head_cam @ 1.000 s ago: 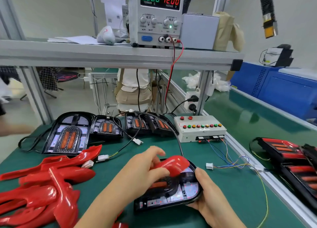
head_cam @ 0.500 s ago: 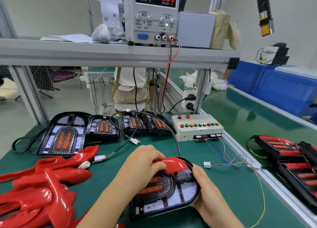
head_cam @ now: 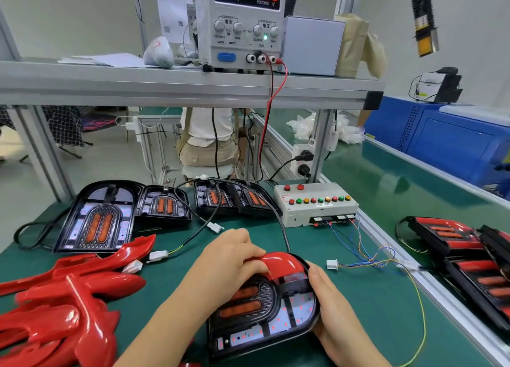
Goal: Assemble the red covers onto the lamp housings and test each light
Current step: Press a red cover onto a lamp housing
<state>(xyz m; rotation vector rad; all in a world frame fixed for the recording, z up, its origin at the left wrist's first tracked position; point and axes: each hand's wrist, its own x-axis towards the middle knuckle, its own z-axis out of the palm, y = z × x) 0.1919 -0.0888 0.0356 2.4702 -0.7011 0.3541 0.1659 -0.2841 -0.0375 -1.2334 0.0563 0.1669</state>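
**As the red cover goes on, both hands work one housing**

While the left hand (head_cam: 229, 264) curls its fingers over the left end of a red cover (head_cam: 281, 264) and presses it onto the rounded top of a black lamp housing (head_cam: 265, 330), the right hand (head_cam: 331, 306) cups the housing's right edge. Its thumb lies along the rim and its fingers are hidden beneath. The housing lies on the green table (head_cam: 372, 311), directly in front of the person. The cover sits over its upper arc and, by my reading, is not yet snapped home all round.

So the step in hand is fitting the cover. Next, I judge, comes firm, even pressure along the arc until it seats. Then the lamp's lead must meet the white connector (head_cam: 332, 264) lying just right of the housing, wired to the button box (head_cam: 314, 203). Loose covers (head_cam: 63, 311) are heaped at left, and the power supply (head_cam: 242, 21) shows zero current.
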